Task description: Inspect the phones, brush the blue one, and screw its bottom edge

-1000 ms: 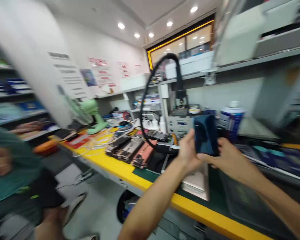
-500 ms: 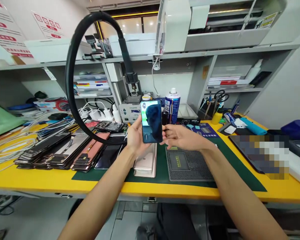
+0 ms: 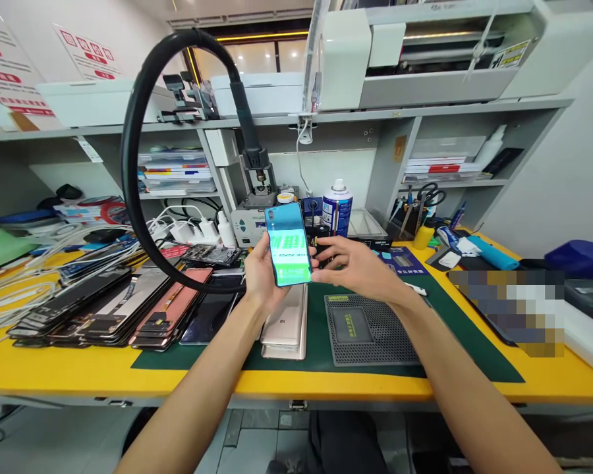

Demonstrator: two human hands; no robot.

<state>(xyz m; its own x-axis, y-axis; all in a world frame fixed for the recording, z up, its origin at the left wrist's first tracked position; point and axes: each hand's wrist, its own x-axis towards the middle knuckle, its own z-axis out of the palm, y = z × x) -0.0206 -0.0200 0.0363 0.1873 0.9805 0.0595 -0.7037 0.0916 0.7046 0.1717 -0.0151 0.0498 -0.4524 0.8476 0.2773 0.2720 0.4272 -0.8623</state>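
Observation:
My left hand (image 3: pixel 263 273) holds a smartphone (image 3: pixel 290 247) upright and slightly tilted above the bench. Its glossy blue back faces me, with a camera bump at the upper left and bright green and white reflections across it. My right hand (image 3: pixel 353 266) is at the phone's right edge, fingers apart and bent; whether the fingertips touch it I cannot tell. Under the phone, a stack of pale gold phones (image 3: pixel 284 329) lies on the green mat (image 3: pixel 316 362). A grey perforated repair pad (image 3: pixel 370 345) lies below my right hand.
Stacks of phone screens (image 3: pixel 101 309) and white cables (image 3: pixel 14 283) fill the left side. A thick black hose (image 3: pixel 131 151) arches in front of the shelf. Behind the phone stands a blue spray can (image 3: pixel 337 207). A tool holder with scissors (image 3: pixel 418 207) is at the right.
The phone has tilted and shifted slightly left in my left hand; its dark reflection has become green and white. The fingers of my right hand have spread a little.

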